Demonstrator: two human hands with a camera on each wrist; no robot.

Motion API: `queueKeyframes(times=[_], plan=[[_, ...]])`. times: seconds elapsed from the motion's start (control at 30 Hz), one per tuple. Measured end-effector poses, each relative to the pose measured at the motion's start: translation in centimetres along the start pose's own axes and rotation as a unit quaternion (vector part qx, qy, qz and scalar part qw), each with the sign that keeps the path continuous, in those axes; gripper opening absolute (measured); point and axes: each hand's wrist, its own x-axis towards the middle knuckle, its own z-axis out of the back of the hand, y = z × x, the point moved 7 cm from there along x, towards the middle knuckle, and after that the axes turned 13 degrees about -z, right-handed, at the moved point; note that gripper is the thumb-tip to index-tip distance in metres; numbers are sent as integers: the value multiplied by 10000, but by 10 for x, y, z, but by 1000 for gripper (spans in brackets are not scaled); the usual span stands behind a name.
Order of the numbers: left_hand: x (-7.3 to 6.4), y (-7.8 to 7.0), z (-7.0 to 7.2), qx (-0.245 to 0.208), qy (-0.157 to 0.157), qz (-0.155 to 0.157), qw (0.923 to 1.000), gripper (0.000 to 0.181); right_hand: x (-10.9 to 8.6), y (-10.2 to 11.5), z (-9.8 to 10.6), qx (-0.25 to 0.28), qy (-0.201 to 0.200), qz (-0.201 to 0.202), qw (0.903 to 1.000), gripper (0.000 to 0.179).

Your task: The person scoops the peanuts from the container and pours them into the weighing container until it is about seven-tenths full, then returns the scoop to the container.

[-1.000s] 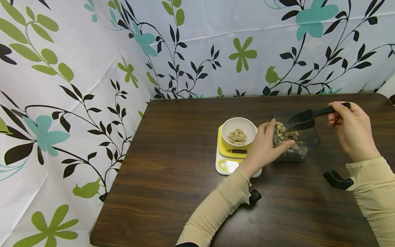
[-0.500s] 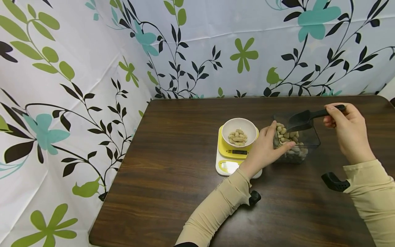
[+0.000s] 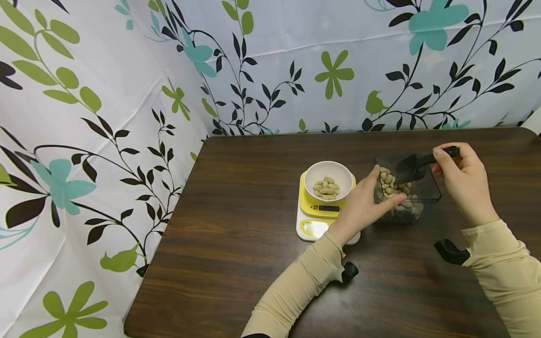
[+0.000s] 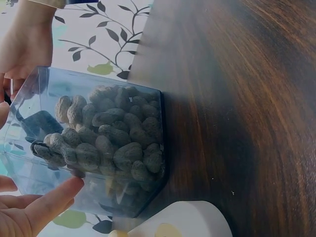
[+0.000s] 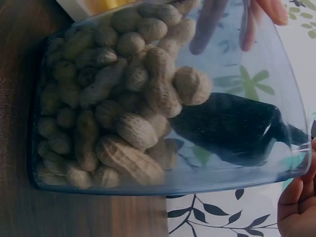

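A clear plastic container (image 3: 425,201) of unshelled peanuts (image 5: 131,131) stands on the table. My left hand (image 3: 365,199) holds its near-left side, thumb over the front rim and fingers along the left wall. Between thumb and fingers, my right hand (image 3: 467,183) pinches the handle of a black scoop (image 3: 409,170). The scoop tilts down inside the container, its tip at the peanuts, as the right wrist view shows through the wall. Left of the container, a white bowl (image 3: 343,174) with several peanuts sits on a yellow and white kitchen scale (image 3: 306,204).
The brown wooden table (image 3: 228,211) extends left and toward the front. Behind it and along the left hangs a white curtain (image 3: 274,37) with leaf and flower prints. The scale stands close beside the left forearm (image 3: 304,277).
My right hand has moved left and slightly down, lowering the scoop toward the peanuts and tilting it more steeply. The left hand keeps its hold on the container.
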Motion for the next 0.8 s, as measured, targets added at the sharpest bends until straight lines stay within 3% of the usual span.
queueKeyframes(times=[0.27,0.57,0.8], plan=[[0,-1,1,-84,-14,58,9999,82,-1,1,4,-146,-227,95,9996,8],[-1,0,0,-116,-2,116,9999,82,-5,3,-3,-1107,-198,500,9924,8],[-2,2,-1,-130,54,163,9998,82,0,-15,-4,-374,160,-166,9990,5]])
